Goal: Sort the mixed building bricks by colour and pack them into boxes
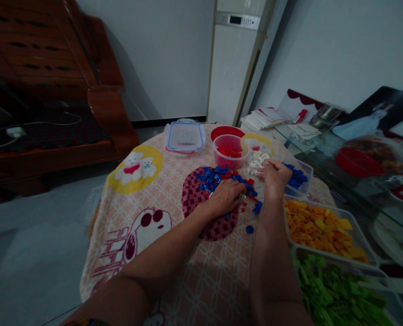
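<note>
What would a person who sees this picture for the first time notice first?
Probably the orange-yellow bricks and bright green bricks, in clear boxes at the right of the picture. Next comes the loose heap of mostly blue pieces near the middle, with the left hand on it, while the right hand is at the white pieces.

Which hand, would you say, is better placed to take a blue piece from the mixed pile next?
Probably the left hand: it is already over the mixed pile, while the right hand is beside the white pieces.
</note>
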`<state>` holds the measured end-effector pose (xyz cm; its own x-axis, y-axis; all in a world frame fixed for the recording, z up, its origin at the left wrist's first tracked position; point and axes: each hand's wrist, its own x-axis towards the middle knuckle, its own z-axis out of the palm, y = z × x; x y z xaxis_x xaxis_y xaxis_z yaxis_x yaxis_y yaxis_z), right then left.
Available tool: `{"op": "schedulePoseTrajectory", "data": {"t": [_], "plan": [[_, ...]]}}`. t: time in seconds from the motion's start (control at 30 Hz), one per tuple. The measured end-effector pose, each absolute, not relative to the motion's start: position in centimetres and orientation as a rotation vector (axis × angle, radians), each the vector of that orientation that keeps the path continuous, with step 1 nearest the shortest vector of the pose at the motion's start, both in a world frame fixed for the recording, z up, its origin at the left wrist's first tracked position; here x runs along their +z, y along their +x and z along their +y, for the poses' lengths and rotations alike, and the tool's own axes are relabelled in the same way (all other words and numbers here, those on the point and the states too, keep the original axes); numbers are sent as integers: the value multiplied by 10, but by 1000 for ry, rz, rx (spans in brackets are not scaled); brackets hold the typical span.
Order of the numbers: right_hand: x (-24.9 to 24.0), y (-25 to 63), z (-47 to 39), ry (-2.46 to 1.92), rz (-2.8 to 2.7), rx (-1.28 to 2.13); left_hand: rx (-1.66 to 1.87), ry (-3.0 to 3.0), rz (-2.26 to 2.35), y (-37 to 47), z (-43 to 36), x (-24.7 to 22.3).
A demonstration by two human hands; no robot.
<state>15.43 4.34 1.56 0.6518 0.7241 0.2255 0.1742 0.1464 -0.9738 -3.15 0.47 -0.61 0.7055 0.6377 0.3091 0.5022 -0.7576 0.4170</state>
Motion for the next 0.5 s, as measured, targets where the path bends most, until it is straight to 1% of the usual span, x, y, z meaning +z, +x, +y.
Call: {"op": "schedulePoseTrajectory", "data": {"t": [0.27, 0.37, 0.5], "plan": [[20, 148, 40, -1383, -867, 540, 762, 2553, 920, -23, 6, -10], [25, 143, 34, -1375, -922, 640, 973, 2404, 968, -27, 8, -10], [32, 134, 26, -1375, -1116, 847, 1291, 2011, 1042, -35, 15, -9]]}}
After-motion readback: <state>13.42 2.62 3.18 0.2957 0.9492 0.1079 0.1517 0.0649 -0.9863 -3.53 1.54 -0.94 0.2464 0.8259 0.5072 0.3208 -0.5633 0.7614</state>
